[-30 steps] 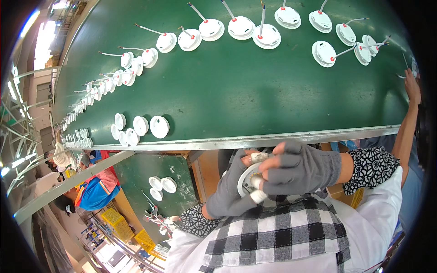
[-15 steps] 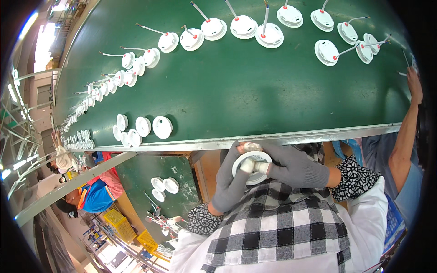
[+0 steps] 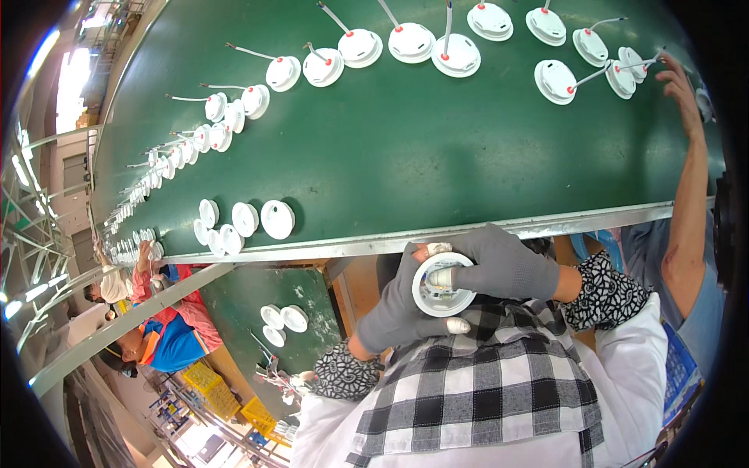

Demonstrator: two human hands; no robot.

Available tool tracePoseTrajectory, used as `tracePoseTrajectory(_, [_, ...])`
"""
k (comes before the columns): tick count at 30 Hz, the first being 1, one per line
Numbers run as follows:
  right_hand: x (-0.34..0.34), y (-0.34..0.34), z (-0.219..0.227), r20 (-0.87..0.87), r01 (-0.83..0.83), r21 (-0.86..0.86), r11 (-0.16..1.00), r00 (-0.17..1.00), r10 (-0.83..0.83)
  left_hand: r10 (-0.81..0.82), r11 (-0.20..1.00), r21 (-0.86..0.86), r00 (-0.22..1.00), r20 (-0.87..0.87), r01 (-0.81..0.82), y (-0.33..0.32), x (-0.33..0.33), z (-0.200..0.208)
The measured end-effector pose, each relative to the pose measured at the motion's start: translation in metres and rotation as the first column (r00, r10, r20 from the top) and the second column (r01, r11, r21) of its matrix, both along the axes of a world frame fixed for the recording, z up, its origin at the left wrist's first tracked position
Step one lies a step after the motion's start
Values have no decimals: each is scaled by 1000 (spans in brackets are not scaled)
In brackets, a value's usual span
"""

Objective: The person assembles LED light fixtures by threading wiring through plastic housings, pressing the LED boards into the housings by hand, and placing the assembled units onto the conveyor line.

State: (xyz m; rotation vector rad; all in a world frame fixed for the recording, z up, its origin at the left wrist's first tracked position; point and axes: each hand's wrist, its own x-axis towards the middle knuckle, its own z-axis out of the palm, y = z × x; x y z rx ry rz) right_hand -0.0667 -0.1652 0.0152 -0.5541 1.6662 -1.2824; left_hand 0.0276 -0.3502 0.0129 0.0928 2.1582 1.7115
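Note:
In front of my checked apron I hold a white round lamp housing (image 3: 446,311), its open side turned up toward me. My left hand (image 3: 390,308), in a grey glove with pale-wrapped fingertips, is closed around its left and lower side. My right hand (image 3: 507,269), gloved the same way, curls over the right side. One of its wrapped fingers reaches into the housing, where small parts show but are too small to name. Beyond the bench edge lie several similar white housings (image 3: 278,220) in a loose group.
A green bench (image 3: 374,156) with a metal edge (image 3: 343,246) stretches ahead. Several white round lamps with cables (image 3: 456,58) stand in a curved row. At the right, a co-worker's hand (image 3: 680,97) reaches over the bench. White discs (image 3: 294,318) lie on a lower green surface; people sit at left.
The housing has turned so its inside shows more, and my left thumb has come off its face. The co-worker's hand at the right has moved farther over the bench, toward the cabled lamps.

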Motion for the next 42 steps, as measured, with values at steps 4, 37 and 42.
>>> tracePoseTrajectory(4, [2,1,5,88,49,-113,992,995,-39,65,993,-94,993,-99,-74,1,5,4])
tracePoseTrajectory(37, [27,-7,7,80,261,49,964,961,-264,140,937,-282,961,-237,-206,15,8,-2])
tracePoseTrajectory(42, [20,-14,-2,44,348,19,937,936,-348,240,968,-71,970,-36,-242,15,-2,-15])
